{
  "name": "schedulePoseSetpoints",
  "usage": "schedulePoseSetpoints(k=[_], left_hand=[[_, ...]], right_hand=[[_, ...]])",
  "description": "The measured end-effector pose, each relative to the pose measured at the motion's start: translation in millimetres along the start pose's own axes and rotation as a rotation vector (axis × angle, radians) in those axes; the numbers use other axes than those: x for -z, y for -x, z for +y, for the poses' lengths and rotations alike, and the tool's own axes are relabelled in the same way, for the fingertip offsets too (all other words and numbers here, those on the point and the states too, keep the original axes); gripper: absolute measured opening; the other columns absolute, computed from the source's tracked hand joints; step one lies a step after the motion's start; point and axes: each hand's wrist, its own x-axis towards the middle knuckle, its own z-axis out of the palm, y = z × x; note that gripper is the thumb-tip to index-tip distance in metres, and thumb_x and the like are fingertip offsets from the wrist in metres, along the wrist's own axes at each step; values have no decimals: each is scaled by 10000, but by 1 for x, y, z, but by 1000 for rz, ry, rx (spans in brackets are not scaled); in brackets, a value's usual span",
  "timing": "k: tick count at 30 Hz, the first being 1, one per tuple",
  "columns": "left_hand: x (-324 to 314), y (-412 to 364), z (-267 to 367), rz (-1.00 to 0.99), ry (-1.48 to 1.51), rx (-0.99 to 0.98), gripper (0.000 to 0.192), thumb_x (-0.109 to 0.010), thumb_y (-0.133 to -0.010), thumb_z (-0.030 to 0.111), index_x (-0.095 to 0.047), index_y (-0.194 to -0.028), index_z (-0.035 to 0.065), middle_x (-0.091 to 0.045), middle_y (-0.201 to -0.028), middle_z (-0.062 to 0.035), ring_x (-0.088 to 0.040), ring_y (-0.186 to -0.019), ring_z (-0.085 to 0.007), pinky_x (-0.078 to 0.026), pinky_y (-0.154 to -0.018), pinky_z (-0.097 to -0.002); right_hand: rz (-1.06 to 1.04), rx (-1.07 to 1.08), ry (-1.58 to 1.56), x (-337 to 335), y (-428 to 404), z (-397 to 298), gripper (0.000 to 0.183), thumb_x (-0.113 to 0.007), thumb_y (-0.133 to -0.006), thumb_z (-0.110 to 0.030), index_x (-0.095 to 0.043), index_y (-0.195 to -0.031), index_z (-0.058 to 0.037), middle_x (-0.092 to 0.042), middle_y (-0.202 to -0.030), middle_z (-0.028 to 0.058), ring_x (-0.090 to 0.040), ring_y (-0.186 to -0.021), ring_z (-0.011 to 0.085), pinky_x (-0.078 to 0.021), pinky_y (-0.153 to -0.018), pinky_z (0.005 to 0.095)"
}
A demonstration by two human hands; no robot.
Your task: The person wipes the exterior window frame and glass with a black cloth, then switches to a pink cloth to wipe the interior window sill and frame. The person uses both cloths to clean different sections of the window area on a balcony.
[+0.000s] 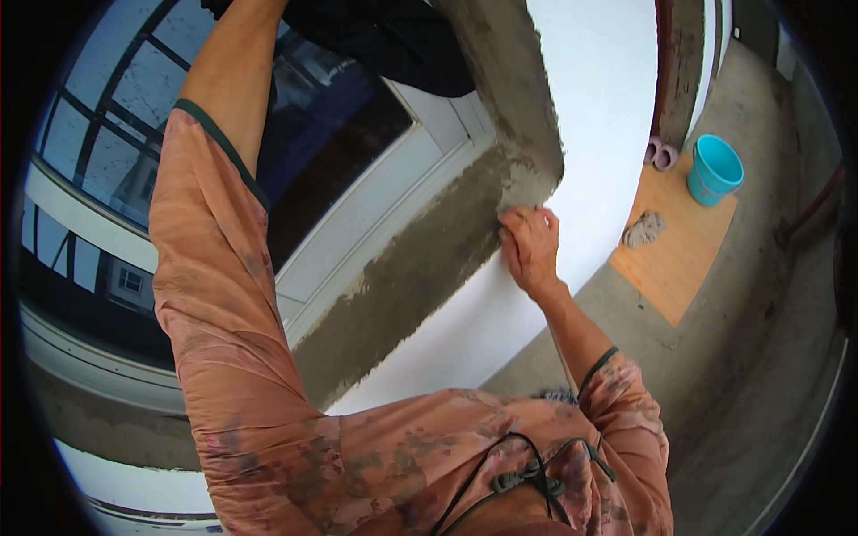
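Observation:
My right hand (531,244) has its fingers curled on the outer edge of a rough cement window sill (422,248), close to the corner where sill and side reveal meet. No tool shows in it. My left hand is out of view; that arm reaches past the top edge of the picture. Beside the left forearm a black cloth (389,40) hangs in front of the window. Behind it are dark glass (335,154) and a white window frame (375,194).
The white wall (596,100) drops from the sill to a concrete floor (623,328). On an orange-brown board (677,268) stand a turquoise bucket (717,171) and a crumpled grey rag (645,229). Pink shoes (662,154) sit by the wall. Barred panes (114,127) are at left.

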Motion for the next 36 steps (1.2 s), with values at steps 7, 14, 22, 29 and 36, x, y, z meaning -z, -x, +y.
schedulePoseSetpoints(k=[7,14,22,29,36], left_hand=[[48,73,68,-79,177,-78,71,-611,-769,98,-630,-787,33,-596,-856,-146,-587,-874,-312,-522,-678,-409],[107,172,158,-430,428,-103,190,-669,-713,151,-649,-896,104,-618,-845,-71,-607,-834,-284,-538,-652,-407],[154,247,242,-748,725,-5,158,-659,-702,87,-684,-855,62,-646,-887,-117,-606,-892,-293,-547,-646,-395],[184,235,203,-996,903,52,167,-613,-753,70,-676,-897,16,-664,-916,-209,-646,-887,-382,-537,-744,-460],[179,168,139,-876,881,207,202,-570,-811,175,-660,-964,77,-658,-892,-214,-644,-875,-402,-521,-773,-492]], right_hand=[[-7,-22,-14,0,3,-4,331,-653,-807,-24,-581,-1117,-116,-589,-1047,73,-557,-1012,241,-358,-982,460],[-7,-17,18,0,6,-5,323,-649,-816,-23,-573,-1115,-117,-587,-1059,68,-555,-1015,243,-356,-992,463],[-27,-28,35,-4,2,-8,307,-645,-818,-24,-571,-1100,-121,-578,-1048,65,-553,-1029,246,-356,-1000,464],[-18,-22,60,-1,5,-7,299,-642,-820,-31,-571,-1097,-119,-580,-1058,70,-550,-1035,250,-358,-997,462],[13,16,63,-2,7,-4,294,-642,-825,-44,-576,-1102,-113,-589,-1051,79,-554,-1036,255,-362,-988,457]])
